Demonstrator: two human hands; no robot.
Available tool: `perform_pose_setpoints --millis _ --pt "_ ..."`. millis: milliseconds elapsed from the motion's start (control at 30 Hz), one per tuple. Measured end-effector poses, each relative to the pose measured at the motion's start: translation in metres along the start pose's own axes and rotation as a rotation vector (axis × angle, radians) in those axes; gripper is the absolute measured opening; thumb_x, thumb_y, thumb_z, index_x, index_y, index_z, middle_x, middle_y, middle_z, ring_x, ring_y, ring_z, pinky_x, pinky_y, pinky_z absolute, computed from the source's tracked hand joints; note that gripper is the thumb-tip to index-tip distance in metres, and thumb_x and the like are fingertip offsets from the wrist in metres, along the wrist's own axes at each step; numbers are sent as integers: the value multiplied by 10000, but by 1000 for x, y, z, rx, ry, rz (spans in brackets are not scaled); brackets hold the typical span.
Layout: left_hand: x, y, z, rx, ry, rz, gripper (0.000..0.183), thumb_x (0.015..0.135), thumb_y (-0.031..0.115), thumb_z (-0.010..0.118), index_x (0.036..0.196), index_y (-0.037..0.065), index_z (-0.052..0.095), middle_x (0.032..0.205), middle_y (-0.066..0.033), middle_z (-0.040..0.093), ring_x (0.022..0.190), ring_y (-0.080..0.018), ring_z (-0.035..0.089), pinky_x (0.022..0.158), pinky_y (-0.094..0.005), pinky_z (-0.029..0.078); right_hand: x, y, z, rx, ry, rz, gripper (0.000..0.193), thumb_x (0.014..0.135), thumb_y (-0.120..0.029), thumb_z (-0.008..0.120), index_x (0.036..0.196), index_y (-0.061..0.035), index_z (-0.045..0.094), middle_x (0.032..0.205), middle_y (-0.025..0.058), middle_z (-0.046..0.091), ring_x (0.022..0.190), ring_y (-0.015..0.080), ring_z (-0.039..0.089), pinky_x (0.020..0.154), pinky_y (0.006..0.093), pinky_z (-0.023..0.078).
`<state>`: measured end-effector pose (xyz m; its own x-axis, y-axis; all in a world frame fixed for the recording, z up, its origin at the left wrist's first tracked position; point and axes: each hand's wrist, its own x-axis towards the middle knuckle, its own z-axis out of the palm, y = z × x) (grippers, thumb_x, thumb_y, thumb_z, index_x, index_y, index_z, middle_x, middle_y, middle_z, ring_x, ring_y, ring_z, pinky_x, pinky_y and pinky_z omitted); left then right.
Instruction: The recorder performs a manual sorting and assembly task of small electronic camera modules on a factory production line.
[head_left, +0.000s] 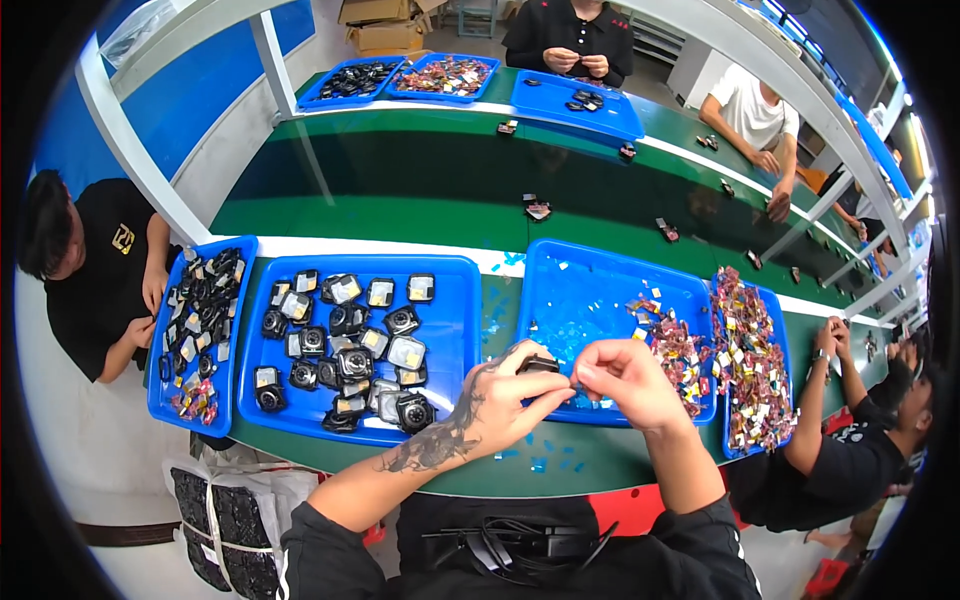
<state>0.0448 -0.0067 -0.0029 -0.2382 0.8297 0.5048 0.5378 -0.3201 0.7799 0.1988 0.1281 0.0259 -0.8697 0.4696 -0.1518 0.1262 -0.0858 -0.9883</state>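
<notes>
My left hand (508, 398) holds a small black square part (539, 364), which looks like a watch case, between thumb and fingers. Close beside it, my right hand (632, 378) is closed in a pinch near the part's edge; what its fingertips grip is too small to make out. Both hands hover over the near edge of a blue tray (585, 252) strewn with blue film scraps (572, 300) and a heap of small circuit pieces (676, 352). Left of my hands, another blue tray (462, 300) carries several black watch-like cases (354, 362), some with pale squares.
A narrow blue tray (754, 360) of circuit pieces stands at right, another (236, 300) with black parts at left. A green belt (400, 205) carrying scattered parts runs beyond. Co-workers sit across and at both sides. White frame posts (130, 150) rise at left.
</notes>
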Motion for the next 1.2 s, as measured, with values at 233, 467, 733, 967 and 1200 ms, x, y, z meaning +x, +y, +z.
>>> perform_pose_setpoints --millis 233,467,733,967,1200 --pt "2 3 0 -163 -18 -326 128 807 116 744 924 67 732 913 -62 621 716 -160 639 608 -279 503 18 19 -3 -773 426 -294 122 829 -91 683 930 -22 673 780 118 648 665 241 640 616 311 507" --pt "7 -7 -1 -485 44 -527 126 837 75 719 928 -13 716 889 -76 621 822 -137 605 710 -254 493 11 5 3 -801 421 -344 289 802 -37 704 1088 -77 688 902 88 600 728 168 617 618 268 507" --pt "2 -14 2 -309 5 -330 170 909 63 617 1048 2 693 967 -38 607 875 -102 562 750 -243 462 12 8 28 -414 233 -419 177 812 -2 689 989 -9 703 972 92 652 835 140 631 676 237 511" --pt "-1 -14 -1 -691 59 -396 557 971 20 419 1502 67 257 1339 -108 482 1047 -136 539 840 -270 441 0 -13 30 -542 378 -496 181 832 36 664 1003 1 711 874 111 679 762 165 659 664 269 527" --pt "-1 -11 6 -768 40 -333 566 966 -51 403 1497 18 218 1378 -167 456 1254 -193 477 1067 -312 358 7 -10 43 -538 327 -406 144 810 18 692 953 -4 695 830 112 688 694 173 656 600 285 505"
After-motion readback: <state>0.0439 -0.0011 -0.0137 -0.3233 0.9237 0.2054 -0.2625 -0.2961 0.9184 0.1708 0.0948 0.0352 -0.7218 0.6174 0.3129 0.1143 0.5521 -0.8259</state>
